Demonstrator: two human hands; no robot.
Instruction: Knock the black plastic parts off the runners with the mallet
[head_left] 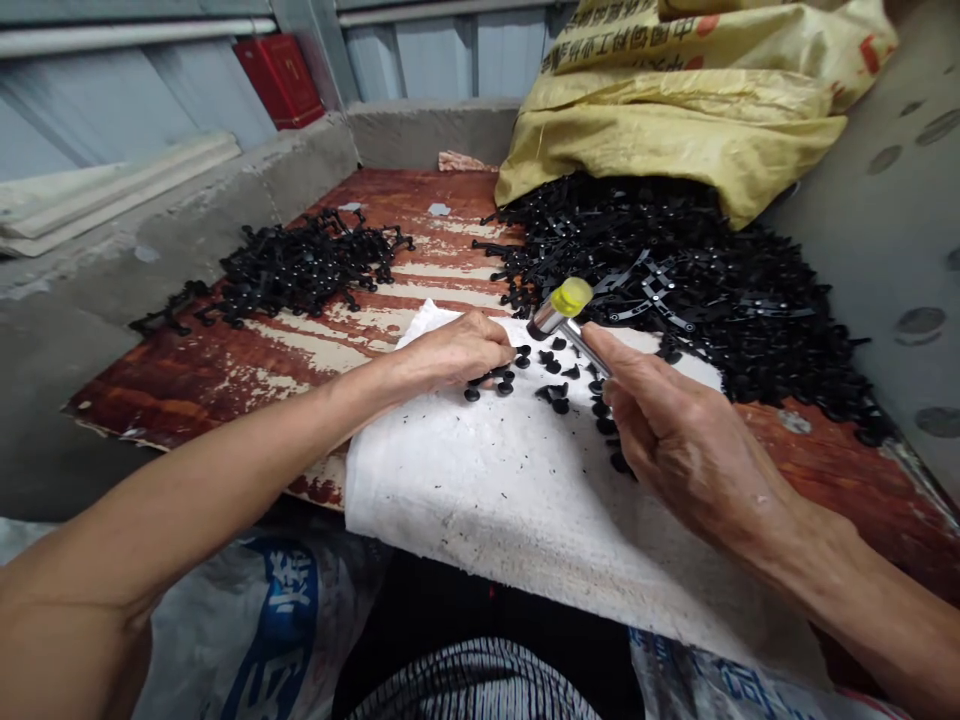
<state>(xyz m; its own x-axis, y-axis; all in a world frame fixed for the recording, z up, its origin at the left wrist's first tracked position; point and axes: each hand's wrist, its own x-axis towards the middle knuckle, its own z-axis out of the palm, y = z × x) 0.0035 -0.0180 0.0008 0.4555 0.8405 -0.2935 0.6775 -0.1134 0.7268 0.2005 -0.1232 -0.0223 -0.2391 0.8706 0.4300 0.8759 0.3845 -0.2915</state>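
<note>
Left hand, at centre frame, curls its fingers against disc-ended black plastic parts on the white cloth; whether it grips one, I cannot tell. Just right of it, a yellow-tipped mallet is clasped in the right hand. Heaped black linkage pieces cover the counter toward upper right.

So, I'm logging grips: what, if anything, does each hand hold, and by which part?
The right hand holds the hammer by its handle. The left hand is at small black parts; whether it grips one cannot be told.
</note>
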